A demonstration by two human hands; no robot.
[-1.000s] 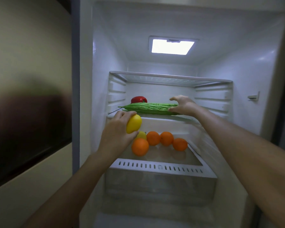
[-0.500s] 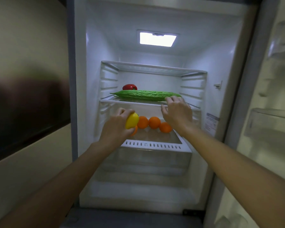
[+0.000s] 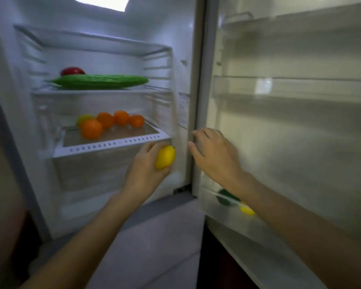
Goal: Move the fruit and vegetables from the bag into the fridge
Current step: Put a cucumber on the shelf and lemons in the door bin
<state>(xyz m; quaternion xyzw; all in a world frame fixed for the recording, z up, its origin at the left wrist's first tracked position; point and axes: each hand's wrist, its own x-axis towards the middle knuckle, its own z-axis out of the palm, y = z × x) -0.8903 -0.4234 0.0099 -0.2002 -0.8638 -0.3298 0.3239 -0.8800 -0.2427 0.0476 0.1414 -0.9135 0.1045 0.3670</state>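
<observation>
Fridge open, view blurred. Middle shelf: 1 red vegetable behind 1 long green gourd. Shelf below: 4 oranges plus 1 yellow-green fruit at back left. Left hand closed around 1 yellow lemon, just below that shelf's front right corner. Right hand empty, fingers spread, in front of the door hinge edge. Door bottom bin: 1 dark green item, 1 yellow item, partly hidden by the right forearm.
</observation>
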